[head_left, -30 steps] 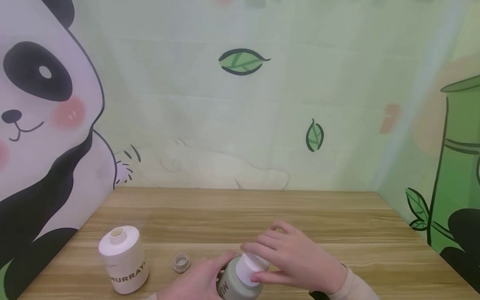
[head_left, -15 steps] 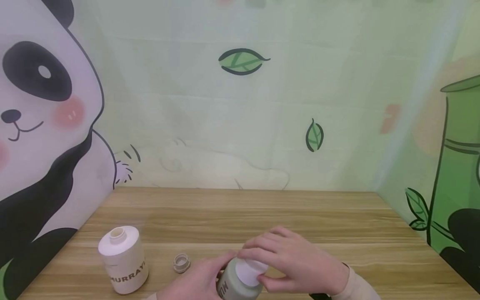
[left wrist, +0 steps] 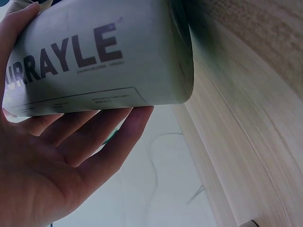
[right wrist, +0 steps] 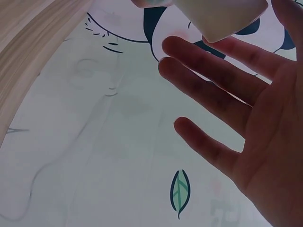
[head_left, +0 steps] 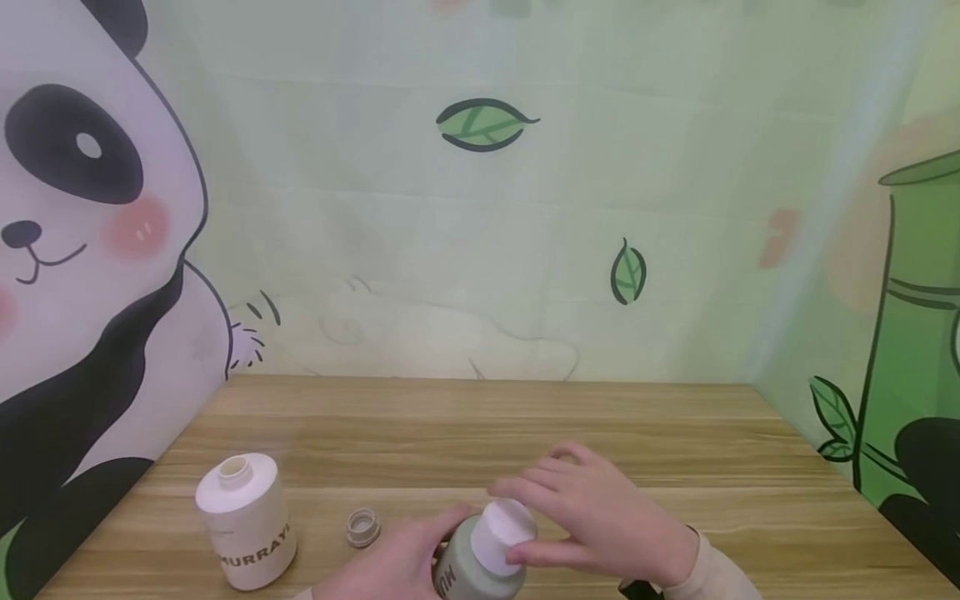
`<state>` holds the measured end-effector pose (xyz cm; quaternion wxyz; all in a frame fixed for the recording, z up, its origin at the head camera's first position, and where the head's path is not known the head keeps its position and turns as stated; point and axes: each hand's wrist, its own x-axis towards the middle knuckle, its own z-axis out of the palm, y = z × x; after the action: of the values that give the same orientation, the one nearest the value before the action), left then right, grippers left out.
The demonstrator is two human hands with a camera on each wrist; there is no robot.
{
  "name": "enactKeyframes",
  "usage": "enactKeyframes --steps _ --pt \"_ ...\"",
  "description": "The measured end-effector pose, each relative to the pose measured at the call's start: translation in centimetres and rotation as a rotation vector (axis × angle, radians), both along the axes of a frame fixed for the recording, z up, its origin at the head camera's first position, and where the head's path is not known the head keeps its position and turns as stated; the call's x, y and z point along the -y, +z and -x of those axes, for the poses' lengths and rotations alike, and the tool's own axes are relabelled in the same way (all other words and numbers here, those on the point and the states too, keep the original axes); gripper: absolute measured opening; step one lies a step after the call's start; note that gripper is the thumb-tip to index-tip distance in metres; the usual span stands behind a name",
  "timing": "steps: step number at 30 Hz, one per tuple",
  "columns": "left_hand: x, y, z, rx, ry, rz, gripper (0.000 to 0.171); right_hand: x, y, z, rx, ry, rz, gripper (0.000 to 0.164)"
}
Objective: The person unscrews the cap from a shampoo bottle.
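Observation:
My left hand (head_left: 393, 558) grips a grey-green bottle (head_left: 467, 567), tilted near the table's front edge. Dark letters ending in "URRAYLE" run along its side (left wrist: 104, 61) in the left wrist view, with the thumb over it and the fingers below. A white cap (head_left: 504, 529) tops this bottle. My right hand (head_left: 600, 517) holds the cap between thumb and index finger, while its other fingers stand off it. From the right wrist, the cap (right wrist: 225, 16) shows at the top, with the loose fingers (right wrist: 208, 92) spread below.
A white bottle (head_left: 243, 525) with an uncovered neck stands upright at the left of the wooden table (head_left: 480, 433). Between it and my left hand lies a small round cap (head_left: 363, 527). A printed panda-and-leaf cloth (head_left: 375, 208) hangs behind the table.
My right hand's fingers closed further over the white cap half a second ago, then drew back, uncovering its top. My left hand and the bottle have hardly moved.

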<state>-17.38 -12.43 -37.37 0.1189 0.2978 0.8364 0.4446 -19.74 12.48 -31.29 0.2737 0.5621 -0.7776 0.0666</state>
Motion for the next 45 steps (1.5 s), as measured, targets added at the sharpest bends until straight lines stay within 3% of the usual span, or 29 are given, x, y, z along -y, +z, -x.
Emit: enactKeyframes --steps 12,26,39,45 --pt "0.02 0.06 -0.06 0.015 -0.008 -0.005 0.06 -0.01 0.19 -0.01 0.001 0.035 -0.008 0.035" --pt "-0.06 0.12 -0.41 0.052 0.0 -0.014 0.067 -0.17 0.6 -0.13 0.045 0.149 -0.056 0.056" --pt "0.03 -0.14 -0.25 -0.062 0.009 0.014 0.062 -0.22 0.37 -0.1 0.049 0.032 0.007 0.048" --pt "-0.07 -0.05 -0.26 -0.002 0.003 0.007 0.062 -0.09 0.13 -0.07 0.071 0.045 0.025 0.04"
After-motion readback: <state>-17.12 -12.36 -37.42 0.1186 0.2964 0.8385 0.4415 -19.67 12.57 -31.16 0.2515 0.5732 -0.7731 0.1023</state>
